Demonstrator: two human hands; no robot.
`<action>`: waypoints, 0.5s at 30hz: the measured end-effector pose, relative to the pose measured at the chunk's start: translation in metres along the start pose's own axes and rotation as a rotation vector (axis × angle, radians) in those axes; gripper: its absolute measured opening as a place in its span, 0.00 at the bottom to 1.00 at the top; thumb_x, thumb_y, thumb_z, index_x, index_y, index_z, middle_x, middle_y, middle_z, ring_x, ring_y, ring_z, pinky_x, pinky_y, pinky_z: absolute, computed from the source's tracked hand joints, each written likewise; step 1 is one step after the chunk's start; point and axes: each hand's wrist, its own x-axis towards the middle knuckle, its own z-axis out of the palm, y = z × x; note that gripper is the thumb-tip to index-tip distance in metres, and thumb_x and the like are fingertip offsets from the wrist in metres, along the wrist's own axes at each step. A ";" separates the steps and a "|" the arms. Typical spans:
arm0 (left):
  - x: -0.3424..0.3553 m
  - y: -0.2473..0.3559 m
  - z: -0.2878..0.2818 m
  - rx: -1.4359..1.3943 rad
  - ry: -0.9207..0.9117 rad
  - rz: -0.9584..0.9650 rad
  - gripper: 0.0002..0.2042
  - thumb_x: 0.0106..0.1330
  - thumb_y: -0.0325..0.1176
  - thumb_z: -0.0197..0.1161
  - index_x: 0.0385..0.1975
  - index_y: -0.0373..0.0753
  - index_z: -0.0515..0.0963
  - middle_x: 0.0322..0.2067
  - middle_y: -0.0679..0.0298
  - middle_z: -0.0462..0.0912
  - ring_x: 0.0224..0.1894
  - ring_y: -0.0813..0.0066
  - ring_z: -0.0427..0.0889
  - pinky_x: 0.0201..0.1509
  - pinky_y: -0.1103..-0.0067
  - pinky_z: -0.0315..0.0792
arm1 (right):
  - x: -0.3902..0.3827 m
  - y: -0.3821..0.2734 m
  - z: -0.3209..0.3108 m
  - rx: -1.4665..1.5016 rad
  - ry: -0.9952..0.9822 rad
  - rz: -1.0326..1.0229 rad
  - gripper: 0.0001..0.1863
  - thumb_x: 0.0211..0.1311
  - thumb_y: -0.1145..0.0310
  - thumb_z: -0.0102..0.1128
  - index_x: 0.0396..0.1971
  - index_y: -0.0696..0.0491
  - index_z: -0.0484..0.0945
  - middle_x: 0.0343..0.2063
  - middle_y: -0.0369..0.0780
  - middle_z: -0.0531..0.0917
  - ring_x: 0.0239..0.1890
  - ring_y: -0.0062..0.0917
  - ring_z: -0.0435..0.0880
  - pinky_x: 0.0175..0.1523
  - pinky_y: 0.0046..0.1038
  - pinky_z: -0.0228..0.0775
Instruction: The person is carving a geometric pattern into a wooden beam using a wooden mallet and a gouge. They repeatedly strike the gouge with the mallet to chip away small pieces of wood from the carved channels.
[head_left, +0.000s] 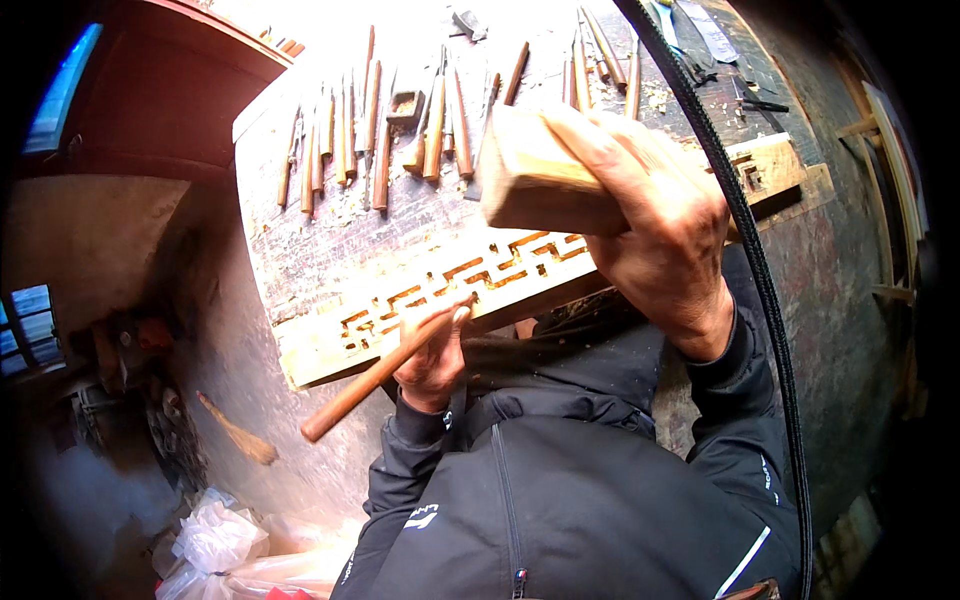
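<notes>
A long pale wooden board with a cut-through, angular fretwork pattern lies slantwise along the near side of the workbench. My left hand is closed around a chisel. Its brown wooden handle slants down toward the near left, and its working end is at the board's pattern. My right hand grips a thick wooden block from above and holds it raised over the board. The block hides part of the fretwork, and the right hand covers a stretch toward the board's right end.
Several wood-handled chisels lie in a row across the workbench, with a small dark box among them. Wood chips are scattered about. A black cord hangs across the right side. A broom and plastic bags are at lower left.
</notes>
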 end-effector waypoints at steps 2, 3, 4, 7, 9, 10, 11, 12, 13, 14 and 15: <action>-0.011 -0.004 0.008 -0.128 0.068 -0.068 0.09 0.74 0.15 0.70 0.49 0.31 0.79 0.43 0.53 0.91 0.49 0.62 0.93 0.56 0.70 0.87 | -0.012 0.002 0.003 0.030 -0.061 0.084 0.37 0.51 0.80 0.77 0.66 0.50 0.84 0.52 0.48 0.91 0.51 0.45 0.92 0.57 0.38 0.84; -0.013 -0.004 0.011 -0.193 0.106 -0.100 0.10 0.74 0.15 0.69 0.50 0.31 0.78 0.43 0.52 0.91 0.49 0.61 0.93 0.59 0.69 0.87 | -0.018 0.004 0.005 0.022 -0.087 0.104 0.37 0.50 0.80 0.77 0.66 0.50 0.84 0.52 0.48 0.91 0.52 0.45 0.92 0.57 0.38 0.84; -0.014 -0.002 0.012 -0.270 0.164 -0.158 0.09 0.74 0.16 0.69 0.49 0.30 0.79 0.43 0.51 0.92 0.48 0.62 0.94 0.57 0.69 0.88 | -0.021 0.005 0.006 0.028 -0.092 0.116 0.38 0.50 0.80 0.77 0.66 0.50 0.84 0.52 0.48 0.91 0.52 0.46 0.92 0.57 0.38 0.84; 0.003 0.003 0.015 -0.426 0.319 -0.240 0.08 0.75 0.16 0.68 0.49 0.28 0.78 0.43 0.48 0.93 0.46 0.62 0.94 0.55 0.70 0.89 | -0.029 0.003 0.009 0.076 -0.068 0.145 0.38 0.50 0.80 0.78 0.66 0.50 0.84 0.52 0.48 0.91 0.53 0.46 0.92 0.58 0.38 0.84; 0.003 0.005 0.013 -0.401 0.280 -0.247 0.08 0.75 0.15 0.68 0.49 0.28 0.78 0.43 0.48 0.93 0.46 0.63 0.94 0.55 0.70 0.88 | -0.035 0.005 0.013 0.090 -0.092 0.172 0.38 0.50 0.80 0.78 0.66 0.51 0.84 0.52 0.48 0.91 0.53 0.46 0.92 0.58 0.39 0.84; 0.003 0.007 0.012 -0.388 0.260 -0.251 0.08 0.75 0.15 0.68 0.50 0.28 0.78 0.43 0.49 0.92 0.45 0.64 0.94 0.55 0.71 0.88 | -0.037 0.005 0.015 0.097 -0.104 0.186 0.38 0.50 0.80 0.79 0.66 0.51 0.84 0.52 0.48 0.91 0.53 0.46 0.92 0.58 0.39 0.84; 0.003 0.010 0.010 -0.369 0.244 -0.280 0.08 0.75 0.16 0.69 0.49 0.27 0.80 0.43 0.51 0.93 0.45 0.66 0.94 0.54 0.73 0.88 | -0.037 0.005 0.016 0.101 -0.104 0.189 0.38 0.50 0.80 0.79 0.66 0.51 0.84 0.52 0.48 0.91 0.53 0.46 0.92 0.58 0.39 0.84; 0.003 0.012 0.009 -0.342 0.209 -0.298 0.08 0.75 0.16 0.70 0.49 0.27 0.81 0.43 0.51 0.93 0.45 0.67 0.94 0.53 0.74 0.88 | -0.037 0.004 0.016 0.104 -0.104 0.192 0.37 0.50 0.79 0.79 0.66 0.51 0.84 0.52 0.48 0.91 0.53 0.46 0.92 0.59 0.39 0.84; 0.003 0.014 0.007 -0.316 0.173 -0.316 0.08 0.74 0.16 0.70 0.48 0.27 0.81 0.43 0.52 0.93 0.45 0.68 0.93 0.53 0.74 0.87 | -0.037 0.004 0.017 0.108 -0.104 0.196 0.37 0.50 0.79 0.80 0.66 0.51 0.84 0.52 0.48 0.91 0.54 0.46 0.92 0.59 0.39 0.84; 0.002 0.015 0.004 -0.287 0.138 -0.333 0.07 0.74 0.16 0.71 0.48 0.27 0.82 0.43 0.52 0.93 0.45 0.68 0.93 0.53 0.75 0.87 | -0.037 0.003 0.017 0.119 -0.116 0.202 0.37 0.50 0.79 0.80 0.66 0.51 0.84 0.52 0.48 0.91 0.54 0.46 0.92 0.59 0.39 0.84; 0.001 0.012 0.002 -0.202 0.097 -0.285 0.08 0.75 0.17 0.70 0.49 0.30 0.81 0.42 0.52 0.93 0.47 0.67 0.94 0.55 0.73 0.87 | -0.037 0.001 0.017 0.131 -0.128 0.209 0.37 0.50 0.79 0.80 0.65 0.51 0.84 0.53 0.48 0.91 0.54 0.46 0.92 0.59 0.38 0.84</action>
